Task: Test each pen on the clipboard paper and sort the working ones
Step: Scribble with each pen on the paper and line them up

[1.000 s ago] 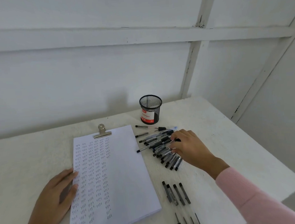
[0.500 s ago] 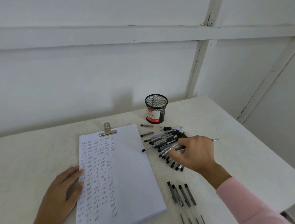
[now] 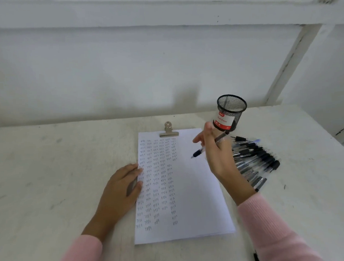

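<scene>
right hand (image 3: 217, 154) pulled a pen (image 3: 198, 153) from the pile (image 3: 253, 160) beside it, now grips it over the paper (image 3: 189, 188) — test stroke next (left hand (image 3: 120, 187) flat, pinning its edge).

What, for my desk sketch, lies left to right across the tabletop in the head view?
left hand → clipboard paper → right hand, holding a pen → pile of pens. The mesh cup overlaps the right hand and the pile, so it is left out.

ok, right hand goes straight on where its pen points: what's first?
Likely the clipboard paper, blank part beside the tally marks: the pen in the right hand aims down-left. Height unclear.
</scene>
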